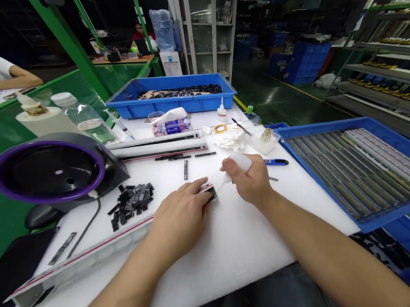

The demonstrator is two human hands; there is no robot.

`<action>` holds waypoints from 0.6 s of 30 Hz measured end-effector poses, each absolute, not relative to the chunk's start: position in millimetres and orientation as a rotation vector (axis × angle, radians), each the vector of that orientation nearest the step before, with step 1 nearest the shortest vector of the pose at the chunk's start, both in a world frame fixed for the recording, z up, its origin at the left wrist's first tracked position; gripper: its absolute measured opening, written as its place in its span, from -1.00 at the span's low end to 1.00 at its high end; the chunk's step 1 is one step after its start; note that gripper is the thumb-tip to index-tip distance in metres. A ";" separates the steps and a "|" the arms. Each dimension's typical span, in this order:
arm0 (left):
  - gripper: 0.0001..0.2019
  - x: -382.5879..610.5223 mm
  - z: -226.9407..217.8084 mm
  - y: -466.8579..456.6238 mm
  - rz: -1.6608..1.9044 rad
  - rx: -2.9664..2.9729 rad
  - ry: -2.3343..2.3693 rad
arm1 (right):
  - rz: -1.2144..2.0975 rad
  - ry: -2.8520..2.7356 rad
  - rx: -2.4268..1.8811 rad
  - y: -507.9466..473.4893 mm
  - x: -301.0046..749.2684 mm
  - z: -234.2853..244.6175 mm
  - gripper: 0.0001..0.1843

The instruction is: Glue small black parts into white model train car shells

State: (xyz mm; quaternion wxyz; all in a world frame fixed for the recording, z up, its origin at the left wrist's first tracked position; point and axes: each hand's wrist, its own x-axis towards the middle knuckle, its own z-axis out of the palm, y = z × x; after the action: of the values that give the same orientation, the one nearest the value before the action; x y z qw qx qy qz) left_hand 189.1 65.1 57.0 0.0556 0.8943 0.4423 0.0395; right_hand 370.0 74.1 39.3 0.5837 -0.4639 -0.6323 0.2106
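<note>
A long metal profile with a red stripe (91, 256) lies slantwise over the near left of the table. My left hand (182, 218) grips it close to its right end, fingers over the top and partly hiding that end. In my right hand (250, 179) is a small white squeeze bottle (241, 161), tilted so its thin nozzle points down-left at the profile's open end. Whether the nozzle touches it, I cannot tell. Left of my left hand lies a heap of small black strips (135, 202); a single strip (186, 170) rests just beyond it.
A purple-rimmed fan (49, 172) stands at left. Two more profiles (160, 148) lie behind my hands. A blue crate (170, 106) is at the back, a blue tray of profiles (377, 123) at right. A blue pen (276, 162) lies beside my right hand. Another person sits far left.
</note>
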 end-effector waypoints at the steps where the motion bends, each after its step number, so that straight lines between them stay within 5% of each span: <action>1: -0.66 189.2 57.2 65.2 0.126 2.708 1.344 | 0.494 -1.477 -1.084 74.1 370.0 39.2 -0.51; 18: -0.65 190.1 56.5 65.7 0.103 2.725 1.367 | 0.523 -1.508 -1.069 74.5 369.8 40.1 -0.50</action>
State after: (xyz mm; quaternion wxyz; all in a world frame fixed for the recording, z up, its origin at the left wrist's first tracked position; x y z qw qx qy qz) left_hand 190.1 65.7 56.5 0.0456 0.8925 0.4475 0.0336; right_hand 369.8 74.5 40.1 0.5730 -0.4560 -0.6434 0.2230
